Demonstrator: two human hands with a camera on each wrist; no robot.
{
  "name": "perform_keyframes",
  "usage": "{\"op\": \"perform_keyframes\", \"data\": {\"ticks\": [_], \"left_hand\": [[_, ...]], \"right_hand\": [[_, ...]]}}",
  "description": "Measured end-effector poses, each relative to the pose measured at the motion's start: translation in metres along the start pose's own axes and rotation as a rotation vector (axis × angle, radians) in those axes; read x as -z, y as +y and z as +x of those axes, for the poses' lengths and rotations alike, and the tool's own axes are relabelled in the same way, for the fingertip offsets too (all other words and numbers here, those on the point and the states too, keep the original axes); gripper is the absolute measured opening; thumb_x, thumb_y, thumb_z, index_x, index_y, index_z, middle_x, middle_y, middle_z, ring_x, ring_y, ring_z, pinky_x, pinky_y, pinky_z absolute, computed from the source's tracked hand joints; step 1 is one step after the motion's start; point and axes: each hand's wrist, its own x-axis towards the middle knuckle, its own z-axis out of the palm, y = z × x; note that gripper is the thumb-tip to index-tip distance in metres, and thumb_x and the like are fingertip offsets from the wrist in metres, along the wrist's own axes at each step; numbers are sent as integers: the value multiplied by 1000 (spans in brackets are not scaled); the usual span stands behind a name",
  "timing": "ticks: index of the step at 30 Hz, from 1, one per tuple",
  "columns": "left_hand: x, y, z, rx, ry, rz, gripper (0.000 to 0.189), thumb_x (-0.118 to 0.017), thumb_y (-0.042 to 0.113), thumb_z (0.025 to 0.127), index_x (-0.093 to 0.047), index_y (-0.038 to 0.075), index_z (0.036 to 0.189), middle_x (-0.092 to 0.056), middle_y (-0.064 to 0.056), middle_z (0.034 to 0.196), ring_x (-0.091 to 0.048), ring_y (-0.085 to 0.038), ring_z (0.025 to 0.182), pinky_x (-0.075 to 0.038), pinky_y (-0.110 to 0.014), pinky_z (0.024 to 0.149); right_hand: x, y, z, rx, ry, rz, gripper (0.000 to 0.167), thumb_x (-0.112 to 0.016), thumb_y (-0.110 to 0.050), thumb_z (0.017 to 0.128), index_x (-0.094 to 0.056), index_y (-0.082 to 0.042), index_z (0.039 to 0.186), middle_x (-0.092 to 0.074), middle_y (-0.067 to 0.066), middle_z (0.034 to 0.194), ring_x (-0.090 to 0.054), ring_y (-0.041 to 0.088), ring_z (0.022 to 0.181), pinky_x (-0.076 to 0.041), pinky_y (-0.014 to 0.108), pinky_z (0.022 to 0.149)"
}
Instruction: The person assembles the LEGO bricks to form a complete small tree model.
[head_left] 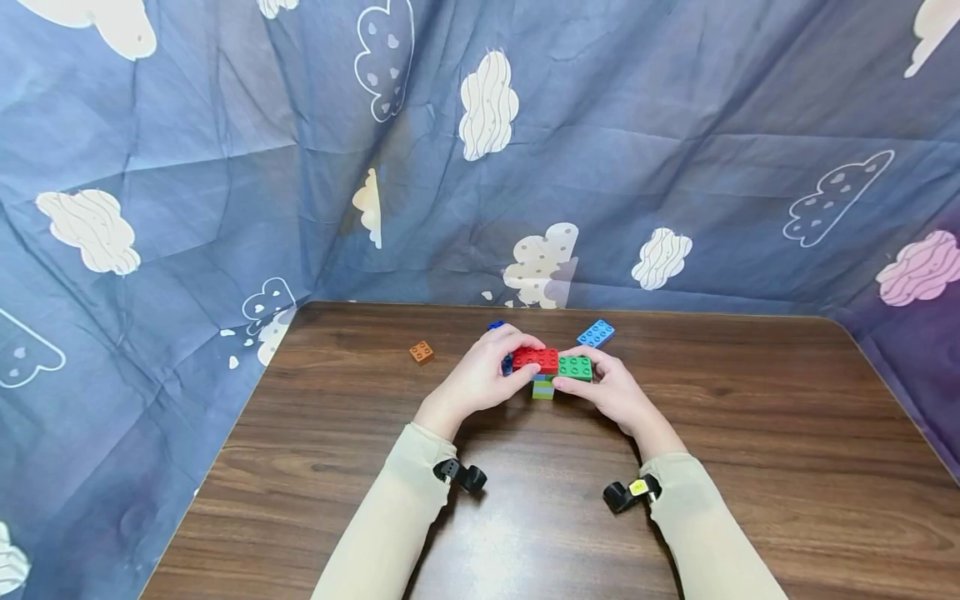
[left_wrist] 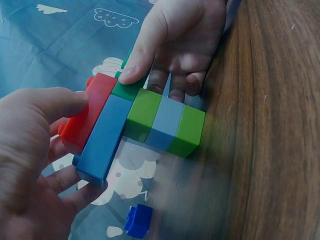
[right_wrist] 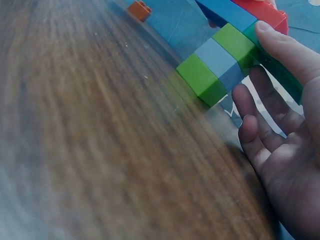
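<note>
A red building brick (head_left: 536, 360) sits on top of a blue brick (left_wrist: 106, 135), its studs facing up. My left hand (head_left: 480, 377) holds these two, the thumb on the red brick's near side and fingers behind. Directly to the right, a green brick (head_left: 576, 368) is pinched between the thumb and fingers of my right hand (head_left: 621, 393). Beneath them stands a short column: a lime brick (left_wrist: 144, 115), a light blue brick (left_wrist: 166, 124) and another lime brick (left_wrist: 187, 131). How the green brick joins the column is partly hidden by the right thumb.
An orange-brown brick (head_left: 422, 352) lies to the left on the wooden table (head_left: 315, 467). Behind the hands are a light blue brick (head_left: 596, 333) at right and a small dark blue brick (left_wrist: 140, 221) at left. A cloud-patterned cloth (head_left: 420, 208) hangs along the table's back edge.
</note>
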Motion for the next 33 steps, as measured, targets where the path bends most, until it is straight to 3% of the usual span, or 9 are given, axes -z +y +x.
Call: {"op": "perform_keyframes", "data": {"ticks": [11,26,33], "left_hand": [[-2,-7,-2,12,7,-96,30,-76,28,104,-74,16,132,-69,2,124,-63,-14,112,-53,-34,98],[-4,-9,-1,-39,22,-38,34,-77,27,104,-74,14,135,-73,-1,130,-65,-18,122,-53,-37,108],[-5,-7,-1,20,55,-108,27,-80,25,102,-77,13,127,-75,-1,121,-66,-15,107,-55,-32,92]], "right_hand": [[-2,0,-1,0,11,-9,38,-84,-20,100,-70,-10,134,-72,9,126,-70,18,103,-59,28,87],[-4,-4,-1,100,80,-47,41,-83,-17,100,-70,-12,138,-69,5,132,-60,21,119,-51,30,99],[-4,-4,-1,123,89,-116,39,-83,-18,100,-71,-13,136,-70,8,133,-60,22,119,-48,37,103]]}}
